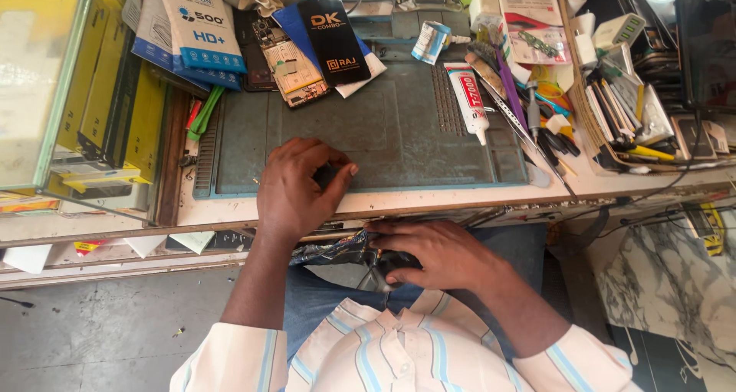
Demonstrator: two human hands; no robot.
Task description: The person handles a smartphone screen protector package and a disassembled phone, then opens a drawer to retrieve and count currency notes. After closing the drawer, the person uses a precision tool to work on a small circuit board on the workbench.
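The left hand (295,186) rested at the near edge of a grey-green rubber work mat (368,131), its fingers curled and pinching a small dark object (327,175) between thumb and fingertips; the thing was too hidden to tell its kind. The right hand (433,252) lay lower, below the edge of the bench (460,200) and over the lap, clenched around a dark, glossy item (387,268) beside a crumpled shiny plastic wrapper (333,250). The mat was flat and matte, with ribbed slots down its left side and a grid of small dimples near its right. At its far edge lay an opened phone (295,66), its gold-toned metal frame and bare innards showing, partly under a black rectangular card box (335,39) with smooth printed faces. A white squeeze tube of glue (469,100) with a tapered nozzle lay on the mat's right part, and just beyond it stood a clutter of slender tools (529,123), brushes and tweezers, with purple and black handles. Blue-and-white cardboard packets (195,28) leaned at the far left, next to a glass-fronted case (46,77) stacked with yellow boxes. The person's sleeves were pale cotton with blue and tan stripes.
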